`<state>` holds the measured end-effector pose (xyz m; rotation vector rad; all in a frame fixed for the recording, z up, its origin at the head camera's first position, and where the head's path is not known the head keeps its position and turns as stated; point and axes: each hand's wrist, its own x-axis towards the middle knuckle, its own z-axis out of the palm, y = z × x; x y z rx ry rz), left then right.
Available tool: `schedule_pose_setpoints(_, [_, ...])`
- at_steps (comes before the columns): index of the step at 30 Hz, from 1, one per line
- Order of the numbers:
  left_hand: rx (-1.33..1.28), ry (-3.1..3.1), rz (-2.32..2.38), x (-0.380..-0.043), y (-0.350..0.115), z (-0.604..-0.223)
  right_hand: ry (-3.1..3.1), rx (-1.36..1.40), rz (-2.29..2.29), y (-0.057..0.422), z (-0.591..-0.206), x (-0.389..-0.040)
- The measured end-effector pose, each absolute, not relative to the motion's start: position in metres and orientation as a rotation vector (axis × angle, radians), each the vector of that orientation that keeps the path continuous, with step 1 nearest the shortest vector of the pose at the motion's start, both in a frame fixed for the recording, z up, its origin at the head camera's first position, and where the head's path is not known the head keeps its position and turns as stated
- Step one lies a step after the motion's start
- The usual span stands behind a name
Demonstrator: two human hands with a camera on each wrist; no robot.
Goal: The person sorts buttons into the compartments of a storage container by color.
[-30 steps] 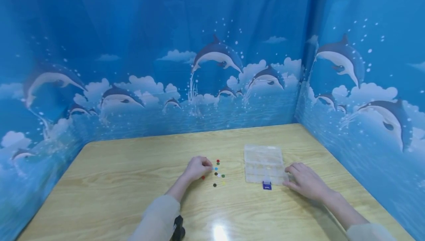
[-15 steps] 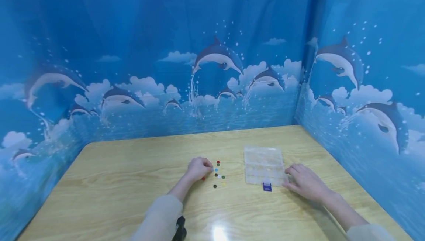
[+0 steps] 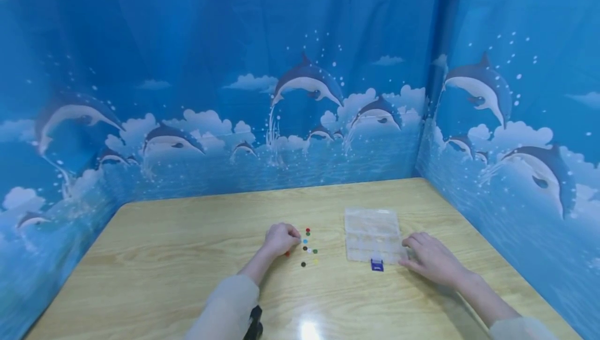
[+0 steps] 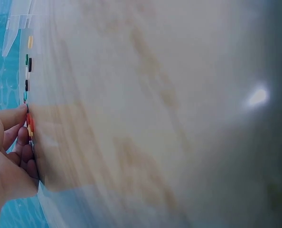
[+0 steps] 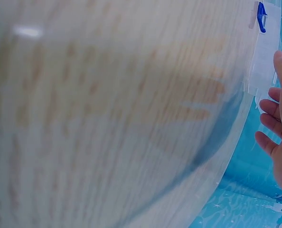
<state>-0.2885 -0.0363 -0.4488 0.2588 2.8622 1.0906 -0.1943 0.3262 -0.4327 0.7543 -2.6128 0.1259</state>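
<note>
Left hand curled, fingertips on small coloured discs left of clear organiser box on desk; right hand relaxed, fingers touching box's right edge; right wrist view shows blue latch close up.

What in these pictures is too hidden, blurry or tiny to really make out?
- Whether the left hand pinches one of the small coloured discs: head view too small, left wrist view blurred at the picture's edge.
- What the clear plastic box holds: too pale and small in the head view, cut off by the edge in the right wrist view.
- The dark object by the left sleeve: partly cut off at the bottom edge.
</note>
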Motion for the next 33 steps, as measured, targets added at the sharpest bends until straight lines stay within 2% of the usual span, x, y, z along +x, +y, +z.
schedule_pose_setpoints(15, [0.192,2.796,1.115,-0.293,-0.037,-0.451,-2.632,0.743,0.107,0.327,-0.435,-0.196])
schedule_pose_setpoints(33, [0.076,2.563,1.365,-0.294,-0.04,-0.44,-2.651,0.75,0.023,0.33,-0.432,-0.198])
